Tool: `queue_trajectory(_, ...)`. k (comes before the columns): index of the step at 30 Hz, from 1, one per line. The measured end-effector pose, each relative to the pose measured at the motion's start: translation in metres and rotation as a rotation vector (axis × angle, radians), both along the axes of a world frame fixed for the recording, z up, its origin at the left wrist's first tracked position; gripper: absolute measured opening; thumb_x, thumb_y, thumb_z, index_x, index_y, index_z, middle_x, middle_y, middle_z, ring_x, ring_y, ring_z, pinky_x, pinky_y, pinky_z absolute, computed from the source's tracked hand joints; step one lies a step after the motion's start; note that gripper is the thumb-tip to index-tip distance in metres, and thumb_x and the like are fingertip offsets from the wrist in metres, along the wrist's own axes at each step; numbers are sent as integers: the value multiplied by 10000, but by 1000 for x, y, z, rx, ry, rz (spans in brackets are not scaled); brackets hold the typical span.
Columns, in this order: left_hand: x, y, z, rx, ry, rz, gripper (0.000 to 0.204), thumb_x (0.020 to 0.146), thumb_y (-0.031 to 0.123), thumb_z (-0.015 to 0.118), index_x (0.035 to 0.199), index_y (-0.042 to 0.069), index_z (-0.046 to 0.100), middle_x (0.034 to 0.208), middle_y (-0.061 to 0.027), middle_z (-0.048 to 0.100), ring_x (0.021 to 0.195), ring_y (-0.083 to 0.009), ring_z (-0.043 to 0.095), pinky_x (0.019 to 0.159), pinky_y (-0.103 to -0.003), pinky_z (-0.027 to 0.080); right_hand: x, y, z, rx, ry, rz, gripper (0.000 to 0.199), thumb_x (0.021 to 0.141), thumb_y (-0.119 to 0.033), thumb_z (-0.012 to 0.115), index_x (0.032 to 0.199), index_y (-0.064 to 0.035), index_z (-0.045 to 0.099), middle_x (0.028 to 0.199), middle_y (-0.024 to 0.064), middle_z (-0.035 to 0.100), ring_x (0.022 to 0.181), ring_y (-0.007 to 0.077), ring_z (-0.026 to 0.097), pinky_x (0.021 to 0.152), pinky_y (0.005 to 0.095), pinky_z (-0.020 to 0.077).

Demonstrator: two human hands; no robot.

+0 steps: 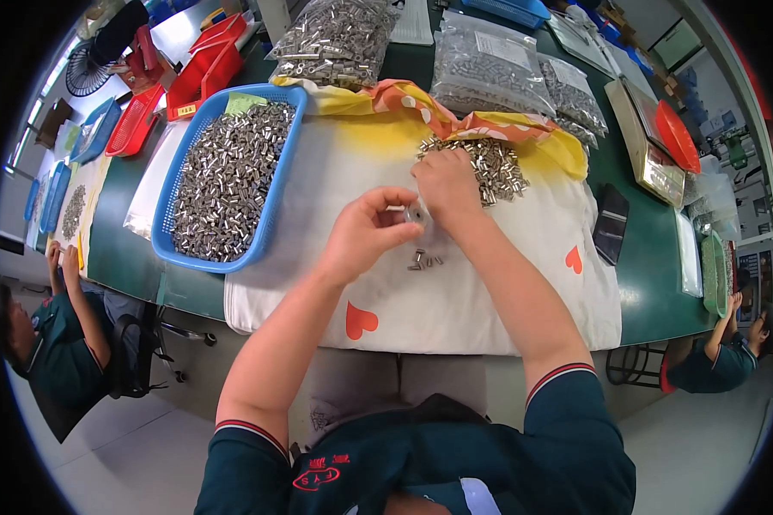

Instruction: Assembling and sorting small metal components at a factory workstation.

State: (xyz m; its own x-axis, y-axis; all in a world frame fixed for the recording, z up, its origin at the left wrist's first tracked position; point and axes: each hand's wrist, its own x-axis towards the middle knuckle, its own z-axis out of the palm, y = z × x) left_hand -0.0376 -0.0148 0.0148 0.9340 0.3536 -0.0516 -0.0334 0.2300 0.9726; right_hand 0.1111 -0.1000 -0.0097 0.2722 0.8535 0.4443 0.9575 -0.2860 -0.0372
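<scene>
Left hand: grip nearly closed, thumb and fingers pinching a small greyish see-through piece over the white cloth. Right hand: fingers curled at the near-left side of the metal-part pile, which sits on the cloth by the patterned band. Right fingertips hidden, so can't tell how open that grip is or whether it has a part.

To do it well: pinch the piece lightly but firmly (looks smooth, could roll), and hold it near the pile to shorten the right hand's travel. Draw parts off the pile's edge, not its middle; less sliding. Mind the few loose parts just below the left fingertips; a dropping wrist could sweep them. Blue basket of similar parts is well left; give its rim elbow room.
</scene>
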Motion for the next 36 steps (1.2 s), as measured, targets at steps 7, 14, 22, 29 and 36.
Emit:
queue_trajectory(7,14,17,-17,-98,106,-171,316,707,9,676,1008,31,583,799,26,569,733,-33,515,655,-177,445,-15,-34,29,327,617,-157,63,733,-41,565,793,-44,586,824,73,579,798,192,547,749,309,404)
queue_trajectory(14,15,18,-18,-166,-45,-166,308,707,-4,666,999,18,571,881,3,569,754,-37,528,683,-186,456,-41,-45,31,342,1105,88,101,747,0,558,834,-22,604,832,57,583,769,145,546,680,250,429)
queue_trajectory(22,15,17,-21,-70,79,-223,302,700,-3,672,984,10,570,835,-5,584,762,-53,540,703,-205,467,-40,-51,39,241,883,28,66,721,-12,577,784,-18,594,743,52,587,684,148,555,621,255,436)
queue_trajectory(29,13,18,-20,-9,49,-194,306,702,4,675,991,2,575,848,-19,600,782,-69,553,716,-214,475,-41,-51,46,132,939,-2,74,712,-24,588,784,-12,591,728,61,576,685,167,552,617,267,435)
queue_trajectory(36,11,21,-13,53,92,-210,308,707,19,675,1004,-6,598,813,-25,607,748,-65,556,687,-210,474,-48,-48,41,211,807,15,87,708,-16,586,795,-17,586,745,71,582,704,198,553,631,287,432)
